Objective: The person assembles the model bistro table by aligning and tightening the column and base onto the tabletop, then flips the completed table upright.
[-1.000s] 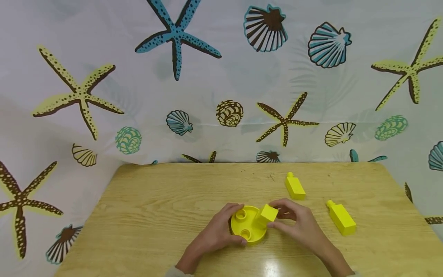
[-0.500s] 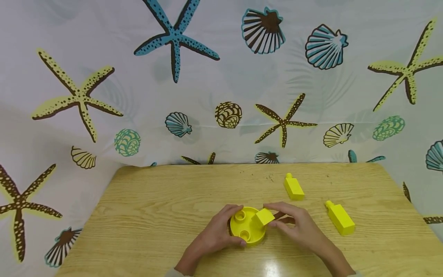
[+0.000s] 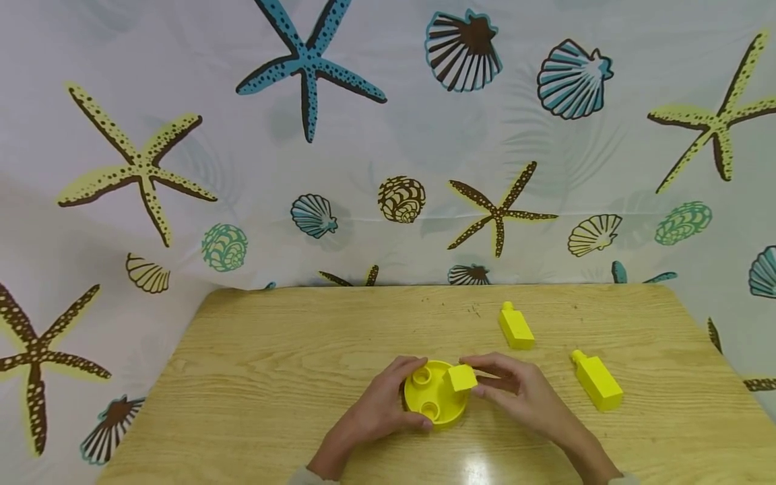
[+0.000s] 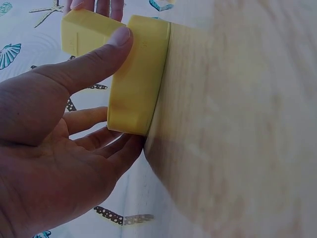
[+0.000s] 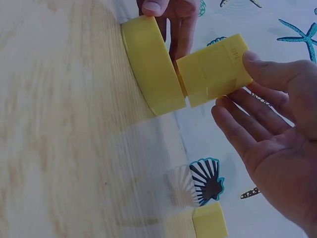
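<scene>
Looks like hard plastic, so the round yellow base [image 3: 446, 408] at lower centre of the head view should be light, stiff and hard to break, maybe a bit slick on the smooth bits. It's clasped around the side wall by the left hand [image 3: 388, 399], thumb on one side and fingers on the other, which is probably the best hold since the ring sockets [image 3: 429, 411] are left uncovered. Over its right part, the yellow square block [image 3: 463, 378] is pinched near its upper end by the right hand [image 3: 524, 391]; whether it's seated can't be told, since the lower end is hidden. Flat sides should be easily gripped. Two knobbed yellow blocks [image 3: 598, 382] are lying further right on the wooden table [image 3: 291, 364]. No brand can be spotted; on the pinched block, a small moulded mark seems to end in "4B", first character unclear.
</scene>
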The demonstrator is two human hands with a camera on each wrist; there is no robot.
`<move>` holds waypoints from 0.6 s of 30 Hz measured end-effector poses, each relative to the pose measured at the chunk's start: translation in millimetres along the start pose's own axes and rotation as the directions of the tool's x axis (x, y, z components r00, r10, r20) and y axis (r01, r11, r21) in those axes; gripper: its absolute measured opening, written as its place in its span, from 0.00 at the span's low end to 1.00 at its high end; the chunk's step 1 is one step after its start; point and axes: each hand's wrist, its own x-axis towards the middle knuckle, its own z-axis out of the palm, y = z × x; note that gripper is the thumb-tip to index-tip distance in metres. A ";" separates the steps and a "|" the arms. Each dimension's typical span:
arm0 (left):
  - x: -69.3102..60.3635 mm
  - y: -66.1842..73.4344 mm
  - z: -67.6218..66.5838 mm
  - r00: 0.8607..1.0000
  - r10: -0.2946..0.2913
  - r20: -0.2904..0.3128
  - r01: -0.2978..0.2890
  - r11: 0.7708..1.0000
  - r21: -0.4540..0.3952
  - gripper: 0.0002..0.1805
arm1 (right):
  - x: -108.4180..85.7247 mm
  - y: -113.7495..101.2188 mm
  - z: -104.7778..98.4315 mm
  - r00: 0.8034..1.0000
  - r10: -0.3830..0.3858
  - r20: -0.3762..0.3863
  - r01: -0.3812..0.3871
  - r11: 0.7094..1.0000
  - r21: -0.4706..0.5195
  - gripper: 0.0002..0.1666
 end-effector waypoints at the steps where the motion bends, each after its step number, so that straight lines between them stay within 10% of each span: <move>1: 0.1 -0.4 0.2 1.000 0.000 0.000 0.000 1.000 -0.002 0.52 | 0.1 0.1 0.8 1.000 0.011 -0.006 -0.011 1.000 0.007 0.20; 18: -2.7 1.0 1.6 1.000 0.022 -0.015 -0.022 1.000 0.014 0.52 | 5.9 2.4 17.7 0.998 -0.049 -0.033 0.043 0.987 -0.156 0.28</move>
